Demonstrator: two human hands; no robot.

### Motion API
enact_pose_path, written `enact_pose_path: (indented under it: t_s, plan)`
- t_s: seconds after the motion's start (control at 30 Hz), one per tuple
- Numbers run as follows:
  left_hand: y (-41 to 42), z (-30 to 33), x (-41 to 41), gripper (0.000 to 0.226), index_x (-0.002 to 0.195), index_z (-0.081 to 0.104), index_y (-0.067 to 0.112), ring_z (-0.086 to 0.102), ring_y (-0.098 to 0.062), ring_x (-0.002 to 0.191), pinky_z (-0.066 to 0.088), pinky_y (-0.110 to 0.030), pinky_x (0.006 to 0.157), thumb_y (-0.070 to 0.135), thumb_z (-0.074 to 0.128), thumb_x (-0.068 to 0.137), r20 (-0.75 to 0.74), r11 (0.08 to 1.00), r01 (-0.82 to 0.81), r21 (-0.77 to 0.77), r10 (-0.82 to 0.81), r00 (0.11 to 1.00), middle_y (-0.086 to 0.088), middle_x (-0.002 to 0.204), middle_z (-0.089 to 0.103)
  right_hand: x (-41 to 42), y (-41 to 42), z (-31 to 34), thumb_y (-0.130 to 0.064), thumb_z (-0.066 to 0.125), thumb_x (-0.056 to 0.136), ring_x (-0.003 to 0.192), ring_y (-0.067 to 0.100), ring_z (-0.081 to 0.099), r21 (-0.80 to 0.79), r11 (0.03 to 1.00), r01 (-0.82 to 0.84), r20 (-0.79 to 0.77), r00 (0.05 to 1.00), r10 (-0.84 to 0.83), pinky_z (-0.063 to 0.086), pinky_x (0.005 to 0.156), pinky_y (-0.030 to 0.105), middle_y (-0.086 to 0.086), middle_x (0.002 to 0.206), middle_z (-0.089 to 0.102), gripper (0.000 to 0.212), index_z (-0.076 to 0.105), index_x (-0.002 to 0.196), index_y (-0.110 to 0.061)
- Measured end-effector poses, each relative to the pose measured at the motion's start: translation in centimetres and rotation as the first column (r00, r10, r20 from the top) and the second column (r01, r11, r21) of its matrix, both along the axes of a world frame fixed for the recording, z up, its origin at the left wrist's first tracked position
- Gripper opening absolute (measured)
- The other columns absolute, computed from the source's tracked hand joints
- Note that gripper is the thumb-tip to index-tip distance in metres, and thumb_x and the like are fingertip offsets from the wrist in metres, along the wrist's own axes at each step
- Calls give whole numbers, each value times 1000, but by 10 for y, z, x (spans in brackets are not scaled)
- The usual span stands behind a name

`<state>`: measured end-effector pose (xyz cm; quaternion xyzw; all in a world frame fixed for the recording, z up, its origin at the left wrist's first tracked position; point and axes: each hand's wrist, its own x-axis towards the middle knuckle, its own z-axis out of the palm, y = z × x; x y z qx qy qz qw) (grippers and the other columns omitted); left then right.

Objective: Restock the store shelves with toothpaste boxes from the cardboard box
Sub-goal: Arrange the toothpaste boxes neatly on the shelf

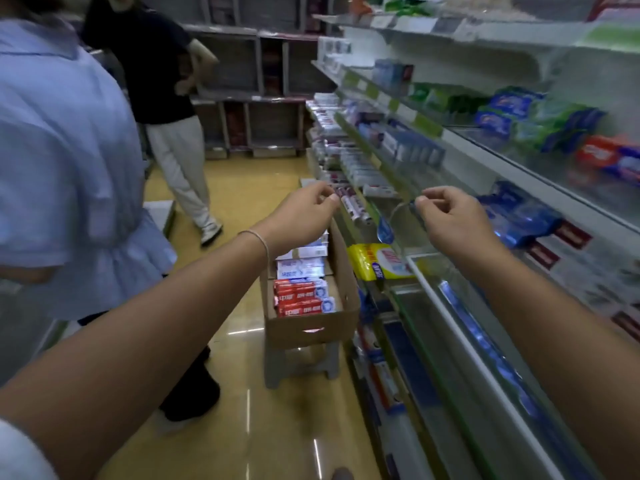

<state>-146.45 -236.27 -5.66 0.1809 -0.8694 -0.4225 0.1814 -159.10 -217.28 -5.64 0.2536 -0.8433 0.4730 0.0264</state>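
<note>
You are holding nothing: left hand [304,211] and right hand [446,216] are loosely curled. The cardboard box [311,320] at six o'clock is perching on a small stool [298,362]; bumping it could be tipping it.

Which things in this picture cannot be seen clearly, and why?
- Cardboard box: far end hidden behind the left hand, head view.
- Right hand: whether it pinches anything, motion blur.
- Shelf price labels: blurred, unreadable.
- Stool under the box: mostly covered.

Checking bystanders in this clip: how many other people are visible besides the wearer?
2. A person in a light blue top stands close at the left edge; a person in a black top and pale trousers stands farther down the aisle. Others may be out of frame.
</note>
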Motion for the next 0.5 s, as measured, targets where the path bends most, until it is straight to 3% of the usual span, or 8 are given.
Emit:
enact_pose_path:
  t_s: [0.13, 0.37, 0.5]
  plan:
    - [-32, -11, -28, 26, 113, 57, 17, 63, -27, 95, 53, -39, 81, 35, 42, 102, 20, 993, -95, 75, 94, 995, -3, 103, 64, -41, -43, -14, -33, 55, 98, 89, 9, 62, -18, 995, -102, 64, 993, 103, 51, 73, 30, -3, 104, 65, 28, 63, 120, -18]
    - [-66, -28, -95, 26, 115, 56, 20, 61, -24, 102, 51, -46, 93, 38, 42, 101, 77, 968, -232, 90, 226, 971, -6, 110, 63, -119, -95, -27, -35, 54, 97, 99, 16, 62, 4, 980, -198, 109, 974, 197, 53, 87, 37, -2, 106, 66, 28, 64, 118, -19]
    - [-83, -48, -125, 24, 110, 56, 24, 60, -19, 101, 50, -45, 94, 41, 43, 100, 96, 954, -287, 90, 279, 956, -3, 111, 63, -153, -120, -38, -31, 55, 97, 95, 13, 62, -24, 978, -206, 140, 968, 207, 50, 80, 30, -1, 105, 66, 27, 65, 118, -16]
